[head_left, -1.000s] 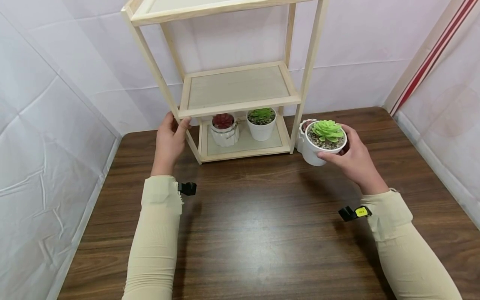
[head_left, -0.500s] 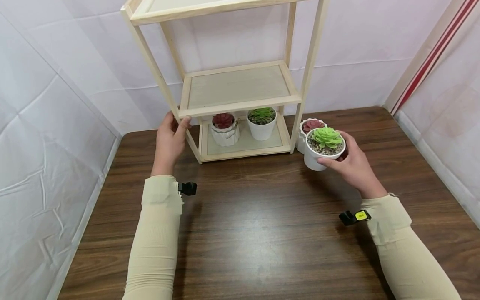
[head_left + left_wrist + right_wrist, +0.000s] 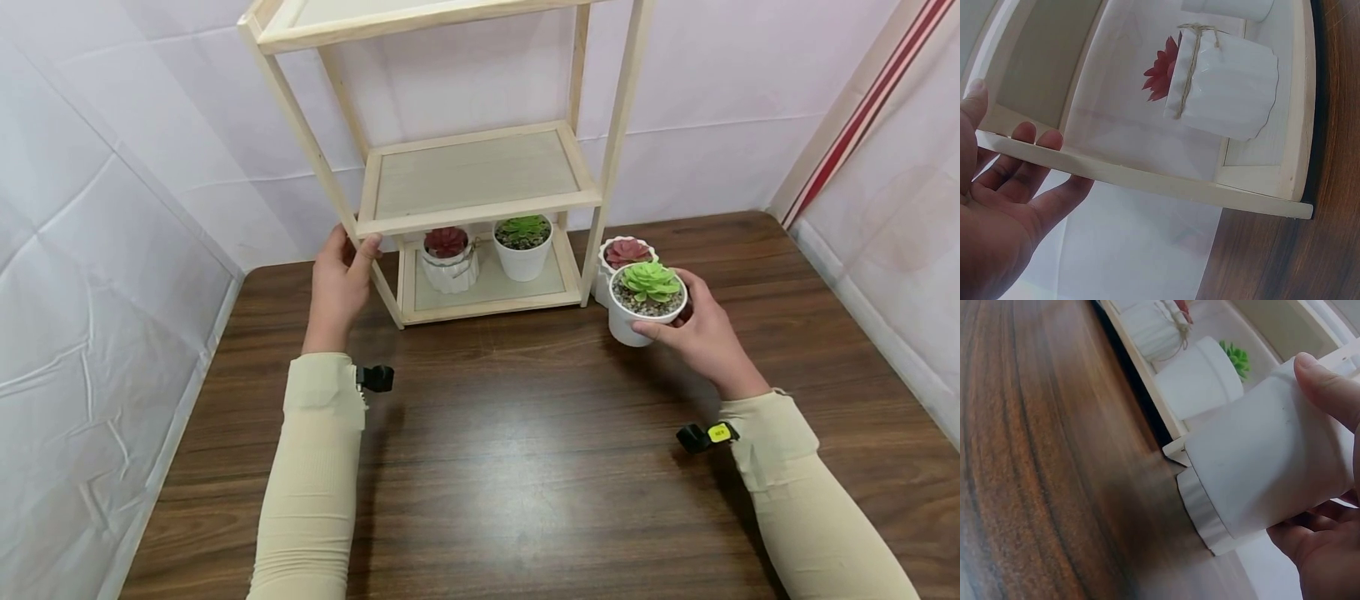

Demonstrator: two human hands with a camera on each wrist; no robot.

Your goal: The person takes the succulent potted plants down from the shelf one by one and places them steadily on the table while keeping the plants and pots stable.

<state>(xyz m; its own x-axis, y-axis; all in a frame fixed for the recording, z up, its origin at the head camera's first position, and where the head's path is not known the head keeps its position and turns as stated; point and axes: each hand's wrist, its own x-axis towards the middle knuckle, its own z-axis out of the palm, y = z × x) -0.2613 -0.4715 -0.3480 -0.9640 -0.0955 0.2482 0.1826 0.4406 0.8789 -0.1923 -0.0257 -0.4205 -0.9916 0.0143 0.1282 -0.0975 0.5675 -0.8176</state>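
My left hand (image 3: pixel 341 283) grips the front left post of the wooden shelf (image 3: pixel 480 225), its thumb and fingertips at the middle tier. In the left wrist view its fingers curl round the pale post (image 3: pixel 1147 178). My right hand (image 3: pixel 701 329) holds a white pot with a bright green succulent (image 3: pixel 648 292), thumb on the near side and fingers behind. This pot tilts slightly, close over the table in front of a scalloped white pot with a red succulent (image 3: pixel 626 250), which it partly hides. That scalloped pot stands on the table beside the shelf's right post.
On the bottom tier stand a white scalloped pot with a red succulent (image 3: pixel 448 262) and twine, and a smooth white pot with a green succulent (image 3: pixel 522 254). The brown wooden table (image 3: pixel 487 433) meets white sheeting (image 3: pixel 712 133) at the back and sides.
My right hand has drawn the green succulent's pot a little toward me, uncovering more of the red succulent behind it. The left hand has stayed on the post.
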